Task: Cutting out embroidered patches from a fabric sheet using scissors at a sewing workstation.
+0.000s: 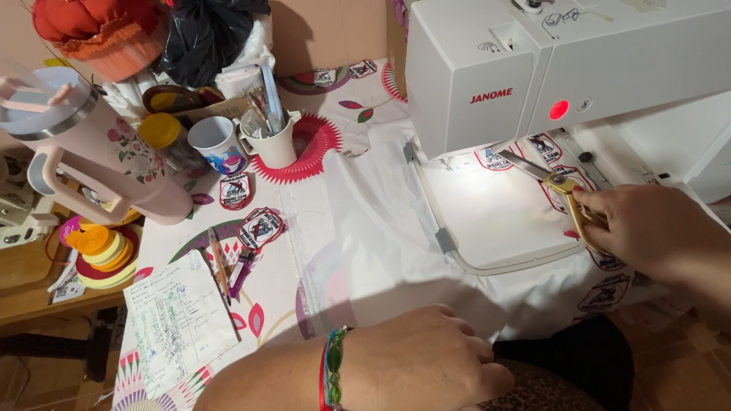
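We hold gold scissors (560, 185) in our right hand (647, 228), fingers closed through the handles, the blades pointing up and left toward the needle area of the white sewing machine (533, 68). The blade tips lie over the lit white fabric (487, 213) stretched in the hoop (449, 243), close to a row of embroidered patches (495, 158) under the machine head. Whether the blades are parted we cannot tell.

Our left hand (426, 358) rests near the bottom edge, fingers curled loosely, holding nothing, lying on the loose fold of the same fabric in front of the hoop. A beaded bracelet (333, 369) circles its wrist.

To the left, on the patterned tablecloth (304, 281), lie two finished patches (247, 209), a pen (219, 262), a purple lighter (241, 272) and a handwritten sheet (179, 320). Farther back stand a pink tumbler (99, 148), a small cup (217, 143) and a white mug (272, 141) full of tools.
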